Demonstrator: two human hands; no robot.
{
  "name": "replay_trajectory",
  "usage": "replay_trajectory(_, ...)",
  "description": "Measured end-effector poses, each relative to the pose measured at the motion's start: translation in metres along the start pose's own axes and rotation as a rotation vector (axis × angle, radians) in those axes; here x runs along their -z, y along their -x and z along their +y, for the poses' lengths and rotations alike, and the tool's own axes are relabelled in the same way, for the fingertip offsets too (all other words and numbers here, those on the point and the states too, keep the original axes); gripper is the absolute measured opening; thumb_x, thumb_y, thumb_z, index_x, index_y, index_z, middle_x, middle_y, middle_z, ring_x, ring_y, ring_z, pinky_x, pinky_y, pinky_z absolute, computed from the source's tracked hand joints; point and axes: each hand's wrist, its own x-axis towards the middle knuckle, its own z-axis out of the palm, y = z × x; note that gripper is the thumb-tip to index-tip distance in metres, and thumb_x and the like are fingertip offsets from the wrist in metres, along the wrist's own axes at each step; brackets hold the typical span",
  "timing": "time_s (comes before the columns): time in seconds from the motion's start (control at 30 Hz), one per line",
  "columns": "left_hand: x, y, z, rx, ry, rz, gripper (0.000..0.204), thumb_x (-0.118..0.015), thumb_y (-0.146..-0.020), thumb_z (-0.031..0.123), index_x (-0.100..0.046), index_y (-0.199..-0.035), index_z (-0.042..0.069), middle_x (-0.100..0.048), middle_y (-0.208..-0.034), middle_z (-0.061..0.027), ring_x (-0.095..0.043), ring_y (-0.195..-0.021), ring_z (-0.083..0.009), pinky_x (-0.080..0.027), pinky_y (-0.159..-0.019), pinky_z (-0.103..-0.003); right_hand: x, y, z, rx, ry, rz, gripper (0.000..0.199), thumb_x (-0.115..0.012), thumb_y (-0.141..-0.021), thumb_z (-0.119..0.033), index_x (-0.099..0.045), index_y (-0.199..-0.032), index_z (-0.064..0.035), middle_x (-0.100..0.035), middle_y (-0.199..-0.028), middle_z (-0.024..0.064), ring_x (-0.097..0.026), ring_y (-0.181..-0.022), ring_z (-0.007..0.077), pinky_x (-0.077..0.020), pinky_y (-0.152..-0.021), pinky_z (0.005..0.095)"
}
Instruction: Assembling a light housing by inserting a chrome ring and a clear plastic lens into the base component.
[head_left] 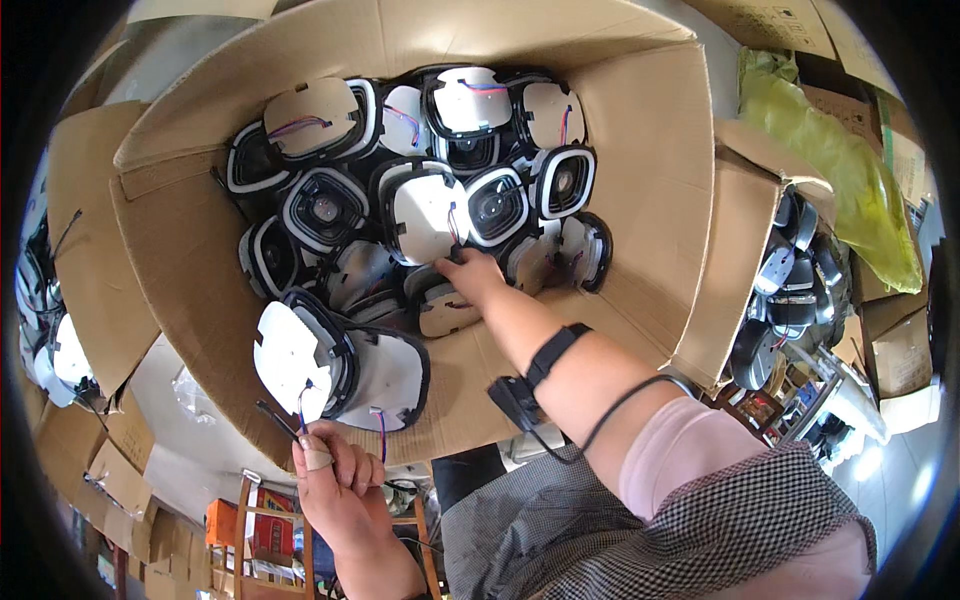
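A large cardboard box point(640, 150) holds several rounded units with white plates, black rims and thin coloured wires. My right hand point(470, 275) reaches into its middle, fingers closed at the lower edge of one white-plated unit point(425, 215); its fingertips are partly hidden. Closer to me, at the box's near left, two more such units lean together, a front one point(290, 355) and one behind it point(385, 380). Just below them my left hand point(335, 465), with a tan bandage on one finger, pinches a thin black stick-like piece point(276, 418) beside their hanging wires.
Another box point(745, 230) with black and white units stands at the right, near a yellow-green plastic bag point(830, 160). More units point(68, 350) show at the far left beside a cardboard flap point(95, 250). A black strap point(555, 355) with a cable circles my right forearm.
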Motion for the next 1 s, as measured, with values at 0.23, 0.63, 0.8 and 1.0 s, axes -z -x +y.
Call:
replay_trajectory(0.23, 0.001, 0.003, -0.003, -0.088, -0.069, 0.100, 0.023, -0.043, -0.103, 0.027, -0.056, -0.101, 0.008, -0.031, -0.058, 0.0052, -0.026, -0.048, -0.0056, -0.028, -0.048, -0.024, 0.004, 0.033, -0.004, 0.657, 0.015, 0.482, 0.025, -0.061, -0.089, -0.024, -0.068, -0.097, -0.0021, -0.066, -0.085, 0.0172, -0.063, -0.080, 0.0349, -0.0504, -0.077, 0.0417)
replay_trajectory(0.63, -0.004, 0.014, -0.022, 0.192, -0.086, 0.058, 0.028, -0.052, -0.099, 0.029, -0.060, -0.109, 0.004, -0.061, -0.087, -0.0018, -0.055, -0.078, -0.0139, -0.046, -0.071, -0.028, 0.044, 0.253, -0.060, 0.900, 0.159, -0.525, 0.030, -0.059, -0.082, -0.017, -0.060, -0.106, 0.0002, -0.059, -0.096, 0.0144, -0.063, -0.080, 0.0332, -0.0524, -0.067, 0.0426)
replay_trajectory(0.8, 0.020, 0.012, -0.010, 0.081, -0.081, 0.062, 0.025, -0.046, -0.102, 0.030, -0.055, -0.092, 0.009, -0.033, -0.058, 0.0058, -0.030, -0.048, -0.0070, -0.027, -0.045, -0.024, 0.069, 0.217, -0.034, 1.146, -0.163, -0.298, 0.025, -0.063, -0.085, -0.019, -0.065, -0.107, -0.0068, -0.061, -0.092, 0.0097, -0.061, -0.085, 0.0304, -0.0500, -0.073, 0.0404)
replay_trajectory(1.0, 0.030, 0.009, -0.003, 0.063, -0.025, 0.016, 0.026, -0.046, -0.102, 0.033, -0.058, -0.097, 0.011, -0.028, -0.055, 0.0071, -0.019, -0.042, -0.0048, -0.018, -0.040, -0.024, 0.094, 0.018, -0.008, 0.739, 0.370, 0.316, 0.054, -0.058, -0.081, -0.010, -0.049, -0.134, -0.0081, -0.049, -0.133, 0.0200, -0.049, -0.121, 0.0374, -0.0420, -0.101, 0.0431)
